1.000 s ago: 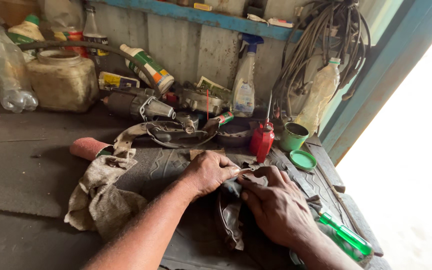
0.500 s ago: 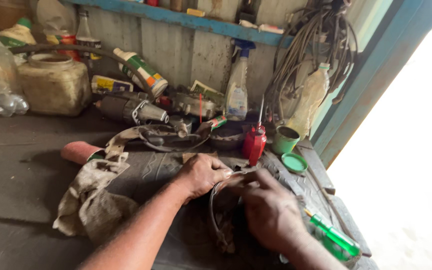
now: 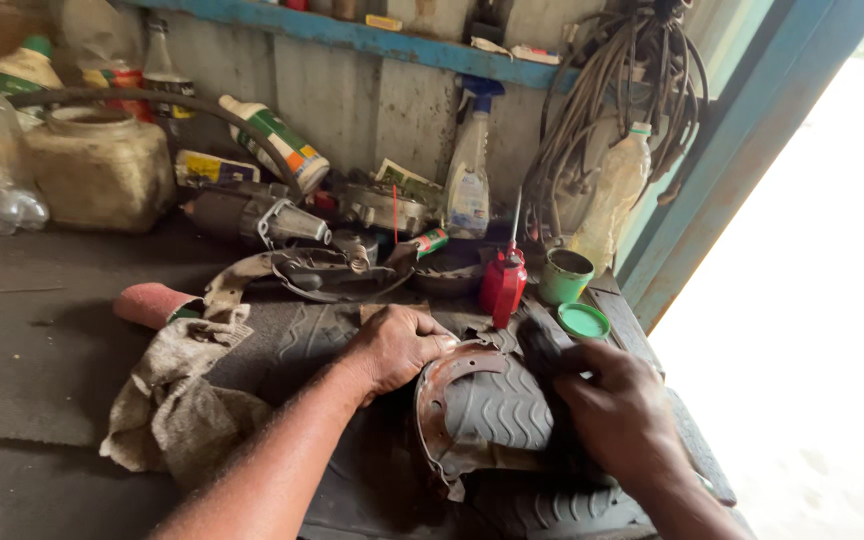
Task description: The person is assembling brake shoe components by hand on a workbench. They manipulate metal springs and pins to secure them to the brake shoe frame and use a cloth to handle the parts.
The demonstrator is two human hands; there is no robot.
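Note:
A rusty curved metal part (image 3: 434, 400) lies over a piece of grey tyre tread (image 3: 500, 408) on the dark workbench (image 3: 42, 350). My left hand (image 3: 397, 345) presses down on the part's upper end, fingers closed around its rim. My right hand (image 3: 622, 410) is at the right side of the tread, curled around a dark block (image 3: 542, 345) whose end pokes out toward the part. More tyre rubber (image 3: 552, 510) lies under both hands.
A crumpled rag (image 3: 182, 400) lies left of my forearm. Behind the hands stand a red oil can (image 3: 503, 285), a green cup (image 3: 564, 275) and a green lid (image 3: 583, 320). Bottles, a jug (image 3: 97, 165), motor parts and hanging cables (image 3: 612, 90) line the back wall. A blue door frame (image 3: 732, 150) is on the right.
The rusty curved part now lies in plain view over the tread. My right hand has shifted right and grips the dark block. My left hand stays on the part's upper end.

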